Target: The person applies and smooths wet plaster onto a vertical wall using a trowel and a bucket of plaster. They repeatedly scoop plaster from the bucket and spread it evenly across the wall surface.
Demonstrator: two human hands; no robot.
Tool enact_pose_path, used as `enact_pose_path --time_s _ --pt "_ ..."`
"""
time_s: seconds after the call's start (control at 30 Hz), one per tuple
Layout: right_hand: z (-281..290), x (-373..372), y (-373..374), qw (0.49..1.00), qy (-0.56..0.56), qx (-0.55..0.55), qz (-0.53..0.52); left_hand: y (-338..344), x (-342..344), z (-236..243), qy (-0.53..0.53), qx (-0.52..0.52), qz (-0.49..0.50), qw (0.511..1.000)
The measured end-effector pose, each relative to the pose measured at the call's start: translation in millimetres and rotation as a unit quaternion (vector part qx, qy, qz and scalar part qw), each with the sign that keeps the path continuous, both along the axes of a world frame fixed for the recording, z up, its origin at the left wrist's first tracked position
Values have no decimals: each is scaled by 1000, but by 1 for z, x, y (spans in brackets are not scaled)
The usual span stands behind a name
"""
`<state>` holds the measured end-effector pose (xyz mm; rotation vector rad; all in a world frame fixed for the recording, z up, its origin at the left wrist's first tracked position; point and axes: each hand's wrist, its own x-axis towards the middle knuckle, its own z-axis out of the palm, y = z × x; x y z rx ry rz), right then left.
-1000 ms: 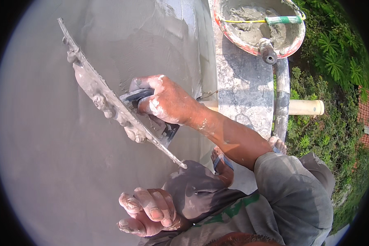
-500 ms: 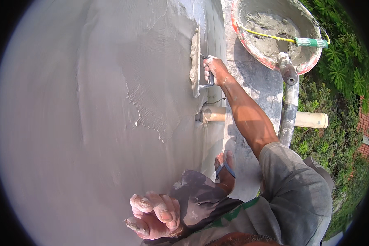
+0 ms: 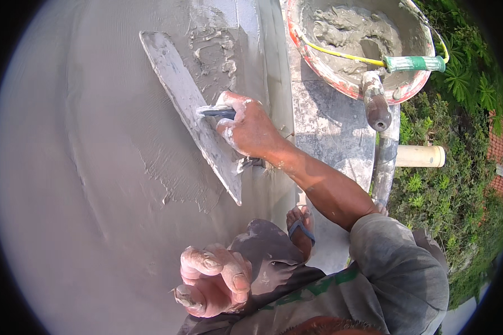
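Observation:
A long rectangular plastering trowel (image 3: 184,95) lies slanted against the grey plastered wall (image 3: 100,167). My right hand (image 3: 248,125) is closed round its handle. Beside the blade, a rough patch of fresh mortar (image 3: 215,53) sticks to the wall near its edge. Below, my left hand (image 3: 215,279) is raised in front of the wall with its fingers loosely curled, the thumb apart and nothing held. Wet plaster coats the fingertips of that hand.
A bucket (image 3: 321,64) of wet mortar with a red rim stands at the upper right, a second tool's handle (image 3: 376,103) sticking out over its edge. A cream pipe (image 3: 421,156) juts out past the grey ledge (image 3: 332,123). My sandalled foot (image 3: 302,231) is below; green plants (image 3: 447,206) grow beyond.
My right hand has moved the trowel leftward onto the wall, turning its blade from edge-on to a slant. Mortar now shows on the wall beside it. My left hand has shifted slightly.

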<state>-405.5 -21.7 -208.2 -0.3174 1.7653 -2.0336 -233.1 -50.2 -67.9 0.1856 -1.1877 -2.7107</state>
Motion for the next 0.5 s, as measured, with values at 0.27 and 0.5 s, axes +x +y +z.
enact_pose_path --time_s 0.27,0.5 --pt "-167 -28 0 910 -372 -125 -137 -1 2 -1 -54 -14 15 998" --pt "-208 -58 -25 923 -359 -121 -66 -18 40 3 -82 17 147 986"
